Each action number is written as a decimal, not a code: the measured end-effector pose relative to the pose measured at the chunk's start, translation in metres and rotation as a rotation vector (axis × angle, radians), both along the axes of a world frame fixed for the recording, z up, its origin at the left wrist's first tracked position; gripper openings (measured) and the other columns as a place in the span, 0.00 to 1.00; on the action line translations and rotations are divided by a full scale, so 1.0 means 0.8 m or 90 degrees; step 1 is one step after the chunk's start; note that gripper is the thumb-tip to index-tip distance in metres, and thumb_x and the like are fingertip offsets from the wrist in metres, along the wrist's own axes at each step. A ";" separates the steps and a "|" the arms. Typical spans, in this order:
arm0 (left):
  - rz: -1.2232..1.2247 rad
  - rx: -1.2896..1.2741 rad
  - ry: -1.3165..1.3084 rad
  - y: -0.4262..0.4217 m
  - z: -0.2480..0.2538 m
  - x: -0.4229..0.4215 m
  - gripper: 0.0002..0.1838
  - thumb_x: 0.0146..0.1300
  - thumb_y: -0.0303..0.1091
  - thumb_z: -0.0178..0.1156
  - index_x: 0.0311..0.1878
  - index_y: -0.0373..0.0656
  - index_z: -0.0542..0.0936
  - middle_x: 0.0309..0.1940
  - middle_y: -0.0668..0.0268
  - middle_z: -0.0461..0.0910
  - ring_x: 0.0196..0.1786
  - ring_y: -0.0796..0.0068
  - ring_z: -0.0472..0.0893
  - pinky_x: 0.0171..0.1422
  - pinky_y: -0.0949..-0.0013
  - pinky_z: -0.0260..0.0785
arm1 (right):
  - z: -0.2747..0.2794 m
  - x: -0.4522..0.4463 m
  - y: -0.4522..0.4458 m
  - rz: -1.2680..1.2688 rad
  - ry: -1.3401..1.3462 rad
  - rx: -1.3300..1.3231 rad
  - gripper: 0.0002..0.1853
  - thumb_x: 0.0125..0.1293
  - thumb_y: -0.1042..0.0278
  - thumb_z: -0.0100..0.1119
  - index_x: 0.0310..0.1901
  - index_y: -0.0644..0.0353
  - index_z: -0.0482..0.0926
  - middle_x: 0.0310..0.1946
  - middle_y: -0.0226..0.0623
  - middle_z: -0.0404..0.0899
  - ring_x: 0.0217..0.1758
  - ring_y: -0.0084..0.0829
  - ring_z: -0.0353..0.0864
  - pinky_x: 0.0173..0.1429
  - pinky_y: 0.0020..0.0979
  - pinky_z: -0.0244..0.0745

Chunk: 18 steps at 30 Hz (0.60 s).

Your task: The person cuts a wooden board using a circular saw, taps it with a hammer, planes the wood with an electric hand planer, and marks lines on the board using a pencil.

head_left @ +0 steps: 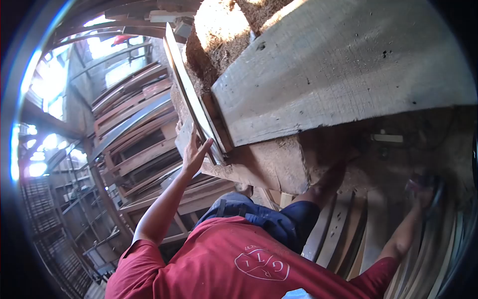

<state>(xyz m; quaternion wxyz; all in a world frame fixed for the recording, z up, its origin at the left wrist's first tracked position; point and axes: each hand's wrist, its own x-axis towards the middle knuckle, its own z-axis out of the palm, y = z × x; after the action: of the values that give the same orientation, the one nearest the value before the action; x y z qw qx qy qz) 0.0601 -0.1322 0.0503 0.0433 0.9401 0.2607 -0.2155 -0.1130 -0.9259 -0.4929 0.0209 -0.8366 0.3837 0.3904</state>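
Observation:
My left hand [195, 153] lies against the lower end of a long, narrow, straight strip [191, 92] with a pale, shiny edge. Its fingers stretch along the near side and the thumb stands apart, touching the strip. Just right of the strip, a wide grey flat surface [343, 74] with sawdust and dark specks rests on a thick wooden block [279, 167]. My right hand [422, 194] is low in the shadow at the right, beside a dark bluish curved thing [439, 198]. Shadow and blur hide its fingers and anything in them.
Sawdust [221, 30] is heaped behind the strip. Stacked boards [144, 119] fill a rack at the left. Long planks [338, 224] lie beside my legs at the lower right. A small pale bar [387, 138] shows in the shadow under the grey surface.

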 end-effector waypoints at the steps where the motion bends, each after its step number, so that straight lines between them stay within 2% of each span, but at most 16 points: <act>1: 0.007 -0.045 -0.018 -0.005 -0.001 0.003 0.55 0.69 0.59 0.68 0.87 0.41 0.51 0.37 0.63 0.79 0.41 0.67 0.78 0.51 0.58 0.72 | -0.026 0.002 0.001 0.009 0.013 0.002 0.41 0.74 0.29 0.53 0.64 0.66 0.79 0.56 0.62 0.84 0.60 0.59 0.84 0.63 0.52 0.78; 2: 0.053 -0.064 0.019 -0.009 0.004 0.008 0.56 0.71 0.57 0.68 0.88 0.42 0.46 0.51 0.57 0.84 0.55 0.64 0.82 0.63 0.58 0.73 | -0.050 0.005 0.006 0.017 0.020 0.003 0.40 0.74 0.30 0.53 0.64 0.66 0.79 0.57 0.61 0.83 0.60 0.59 0.84 0.64 0.52 0.78; 3: 0.049 -0.045 0.021 -0.008 0.003 0.008 0.56 0.71 0.57 0.68 0.88 0.42 0.46 0.51 0.57 0.84 0.55 0.64 0.82 0.63 0.58 0.73 | -0.071 0.006 0.016 0.021 0.027 0.011 0.40 0.74 0.30 0.53 0.65 0.66 0.78 0.57 0.61 0.83 0.61 0.58 0.83 0.64 0.51 0.77; 5: 0.107 -0.138 0.020 -0.002 0.005 0.008 0.58 0.71 0.60 0.67 0.88 0.43 0.44 0.72 0.47 0.75 0.74 0.59 0.75 0.78 0.59 0.65 | -0.109 0.011 0.044 0.029 0.031 0.031 0.39 0.75 0.32 0.53 0.66 0.65 0.77 0.58 0.59 0.82 0.62 0.57 0.82 0.66 0.51 0.76; 6: 0.128 -0.122 0.065 0.000 0.011 0.011 0.58 0.71 0.61 0.67 0.89 0.45 0.42 0.84 0.44 0.58 0.85 0.57 0.60 0.86 0.59 0.52 | -0.124 0.011 0.059 0.031 0.028 0.043 0.39 0.75 0.32 0.53 0.66 0.65 0.76 0.59 0.59 0.82 0.62 0.56 0.82 0.66 0.51 0.75; 11: 0.112 -0.105 0.073 0.000 0.012 0.018 0.57 0.71 0.61 0.66 0.89 0.47 0.44 0.82 0.43 0.62 0.83 0.58 0.63 0.86 0.59 0.53 | -0.147 0.010 0.141 0.037 0.009 0.107 0.37 0.76 0.36 0.54 0.69 0.65 0.73 0.62 0.56 0.79 0.65 0.53 0.80 0.69 0.51 0.72; 12: 0.103 -0.093 0.084 0.002 0.012 0.018 0.57 0.71 0.61 0.66 0.89 0.47 0.44 0.81 0.43 0.63 0.83 0.59 0.65 0.85 0.60 0.55 | -0.140 0.011 0.159 0.037 -0.003 0.127 0.37 0.76 0.36 0.54 0.70 0.64 0.73 0.63 0.56 0.79 0.65 0.52 0.80 0.70 0.51 0.71; 13: 0.109 -0.091 0.071 0.000 0.011 0.018 0.57 0.71 0.62 0.67 0.88 0.44 0.45 0.78 0.44 0.69 0.79 0.59 0.70 0.82 0.60 0.60 | -0.134 0.012 0.177 0.031 -0.024 0.148 0.37 0.76 0.37 0.54 0.70 0.64 0.72 0.63 0.55 0.79 0.66 0.51 0.80 0.70 0.51 0.70; 15: 0.151 -0.142 0.044 -0.010 0.008 0.018 0.58 0.70 0.62 0.68 0.88 0.41 0.46 0.74 0.45 0.75 0.75 0.59 0.76 0.79 0.60 0.65 | -0.106 0.025 0.212 0.020 -0.080 0.201 0.36 0.77 0.39 0.54 0.71 0.64 0.71 0.64 0.54 0.78 0.67 0.50 0.79 0.71 0.51 0.69; 18: 0.061 -0.075 0.048 -0.002 0.007 0.014 0.58 0.70 0.63 0.67 0.87 0.38 0.48 0.67 0.45 0.80 0.69 0.59 0.80 0.76 0.59 0.68 | -0.048 0.045 0.269 -0.032 -0.215 0.340 0.36 0.78 0.41 0.54 0.73 0.64 0.69 0.66 0.52 0.77 0.68 0.48 0.78 0.73 0.51 0.67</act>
<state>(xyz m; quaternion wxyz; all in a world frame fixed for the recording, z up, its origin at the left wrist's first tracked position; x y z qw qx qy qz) 0.0717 -0.1335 0.0558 0.0991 0.9137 0.2933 -0.2634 -0.0771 -0.7109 -0.5313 0.3127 -0.8448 0.2793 0.3324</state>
